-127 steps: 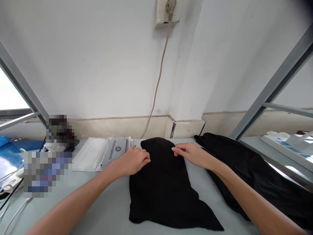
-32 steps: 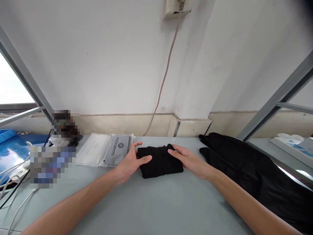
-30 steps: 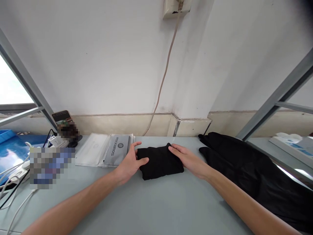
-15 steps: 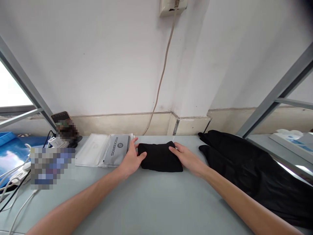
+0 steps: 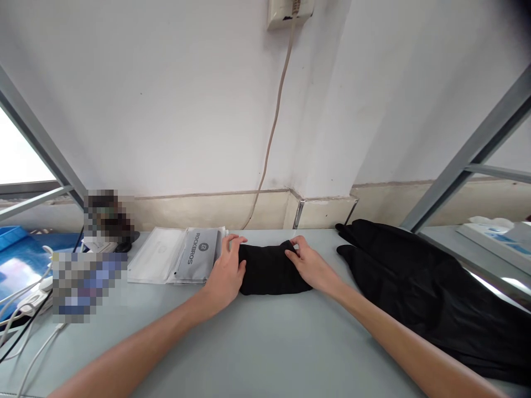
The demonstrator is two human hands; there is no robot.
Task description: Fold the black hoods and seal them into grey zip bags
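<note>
A black cloth, folded into a flat rectangle, lies on the grey-green tabletop in front of me. My left hand is curled against its left edge, thumb at the near side and fingers bent at the far corner. At the far right corner my right hand pinches a bit of the fabric between thumb and fingers. Just left of my left hand is a stack of clear plastic sleeves holding a grey ROCKBROS packet.
More black fabric with narrow ends spreads over the right side. White cables and a blue tray are at far left. Metal frame posts rise at both sides. A cord hangs down the wall behind.
My left hand has shifted slightly right and its thumb has come off the top of the cloth toward the edge. The right fingers have lifted the cloth's far corner a little.
</note>
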